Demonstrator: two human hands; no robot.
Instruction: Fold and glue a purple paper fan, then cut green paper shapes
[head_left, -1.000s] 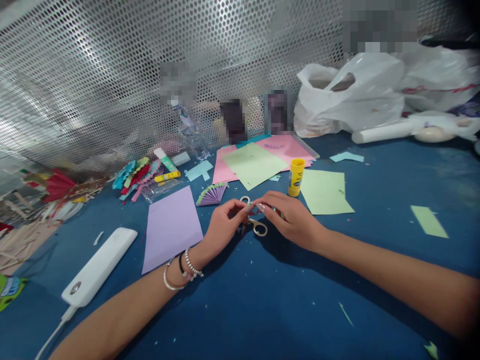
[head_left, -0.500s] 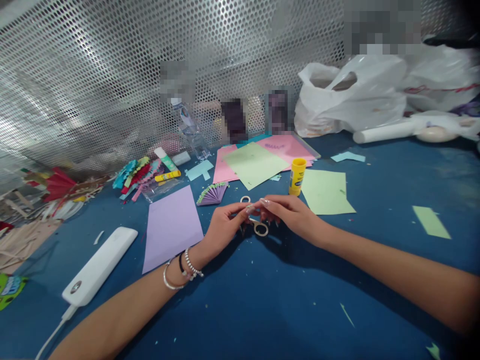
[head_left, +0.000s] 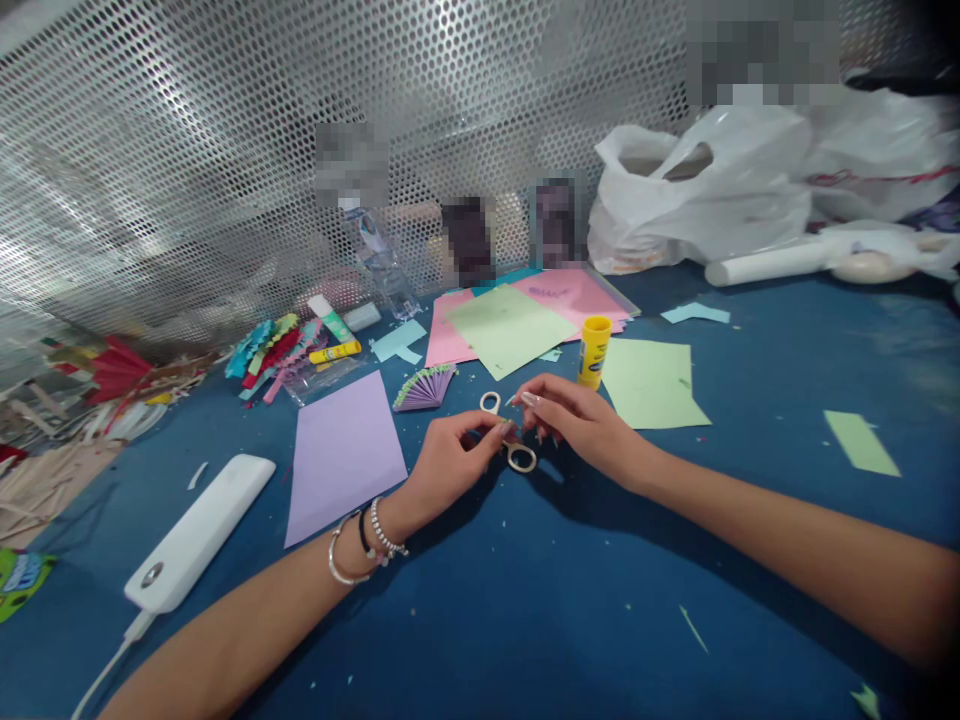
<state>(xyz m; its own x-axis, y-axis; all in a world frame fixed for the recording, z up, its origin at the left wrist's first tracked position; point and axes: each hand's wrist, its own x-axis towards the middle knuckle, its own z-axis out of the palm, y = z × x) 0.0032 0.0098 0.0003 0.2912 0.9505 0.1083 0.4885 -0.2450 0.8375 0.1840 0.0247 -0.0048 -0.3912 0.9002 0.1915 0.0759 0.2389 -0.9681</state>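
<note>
My left hand (head_left: 459, 450) has its thumb and forefinger pinched together; what lies between them, if anything, is too small to make out. Under those fingertips is a pair of scissors (head_left: 522, 459) on the blue table, its two pale handle loops showing and the middle covered. Just to the right, my right hand (head_left: 581, 420) is held with curled fingers and the thumb against them. A tiny pale bit shows at its fingertips, too small to name. Beyond the right hand stands a yellow glue stick (head_left: 595, 352). A folded purple paper fan (head_left: 425, 388) with a green edge lies beyond the left hand.
Purple paper (head_left: 346, 455) lies left of my left hand, green paper (head_left: 654, 385) behind my right forearm. Pink sheets (head_left: 570, 290) are stacked farther back. A white power bank (head_left: 201, 532) with a cable lies left. White plastic bags (head_left: 705, 190) and a bottle (head_left: 379, 255) stand behind.
The fingertips of both hands, together before, have come apart. My right hand has lifted slightly away, and my left fingertips have lowered a little over the scissors.
</note>
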